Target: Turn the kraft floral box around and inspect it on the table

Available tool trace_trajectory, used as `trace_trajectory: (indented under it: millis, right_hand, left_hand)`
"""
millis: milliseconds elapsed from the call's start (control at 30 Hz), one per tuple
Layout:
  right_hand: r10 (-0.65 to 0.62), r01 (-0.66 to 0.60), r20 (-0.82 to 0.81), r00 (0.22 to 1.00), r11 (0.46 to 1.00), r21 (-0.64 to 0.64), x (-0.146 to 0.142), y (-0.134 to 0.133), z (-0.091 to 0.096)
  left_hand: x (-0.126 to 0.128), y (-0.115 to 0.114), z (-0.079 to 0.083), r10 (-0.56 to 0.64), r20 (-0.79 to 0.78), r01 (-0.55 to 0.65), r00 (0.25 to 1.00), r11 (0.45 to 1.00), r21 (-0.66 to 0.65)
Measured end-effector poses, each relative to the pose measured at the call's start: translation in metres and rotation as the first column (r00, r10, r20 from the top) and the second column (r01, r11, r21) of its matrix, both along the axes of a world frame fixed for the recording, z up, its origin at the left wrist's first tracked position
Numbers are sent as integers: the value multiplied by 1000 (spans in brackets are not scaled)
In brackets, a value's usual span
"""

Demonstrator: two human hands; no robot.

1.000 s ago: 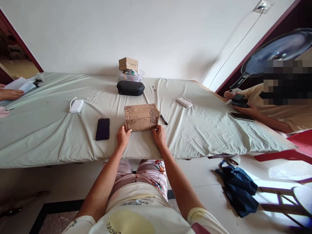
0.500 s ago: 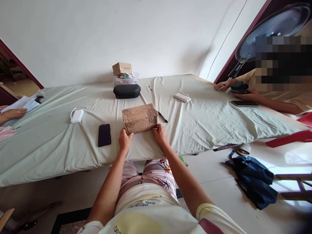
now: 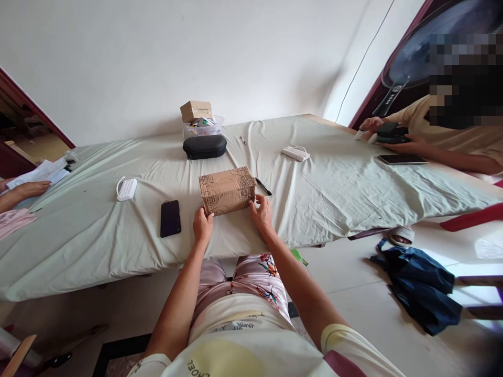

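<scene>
A brown cardboard box (image 3: 227,190) with drawn swirls rests on the cloth-covered table (image 3: 334,188) right in front of me. My left hand (image 3: 203,225) touches its near left corner, fingers curled against the side. My right hand (image 3: 261,211) presses on its near right corner, fingers apart along the edge. Both hands flank the box rather than lift it. A black pen (image 3: 262,186) lies just right of the box, and a black phone (image 3: 170,218) lies face down to its left.
A black case (image 3: 204,146), a clear tub with a small box (image 3: 196,111) on top, and two white devices (image 3: 126,189) (image 3: 295,153) lie on the table. One person sits at the right with a phone (image 3: 401,159); another's hand (image 3: 29,189) rests at the left. A blue bag (image 3: 422,288) lies on the floor.
The camera has tilted and shifted a little. My hands stay at the box's near corners; the right hand has slid slightly up along the box's right side.
</scene>
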State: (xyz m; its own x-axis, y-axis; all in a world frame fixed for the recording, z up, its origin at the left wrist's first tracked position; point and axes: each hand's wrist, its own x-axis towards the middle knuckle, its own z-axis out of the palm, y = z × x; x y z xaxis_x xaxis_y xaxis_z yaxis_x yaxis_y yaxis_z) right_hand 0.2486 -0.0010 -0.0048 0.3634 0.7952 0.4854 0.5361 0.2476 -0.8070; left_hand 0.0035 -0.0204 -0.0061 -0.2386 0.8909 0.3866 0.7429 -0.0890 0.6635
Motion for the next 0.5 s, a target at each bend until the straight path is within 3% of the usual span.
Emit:
trace_trajectory:
  millis: [233, 333, 500]
  right_hand:
    - [-122, 100, 74, 990, 963, 251, -8, -18, 37]
    - [-39, -25, 236, 971, 965, 262, -33, -33, 58]
    - [193, -323, 546, 815, 934, 151, -91, -48, 76]
  left_hand:
    - [4, -1, 0, 3, 19, -3, 1000, 1000, -7]
    - [4, -2, 1, -5, 43, 7, 999, 1000, -27]
    - [3, -2, 1, -1, 41, 2, 999, 1000, -25]
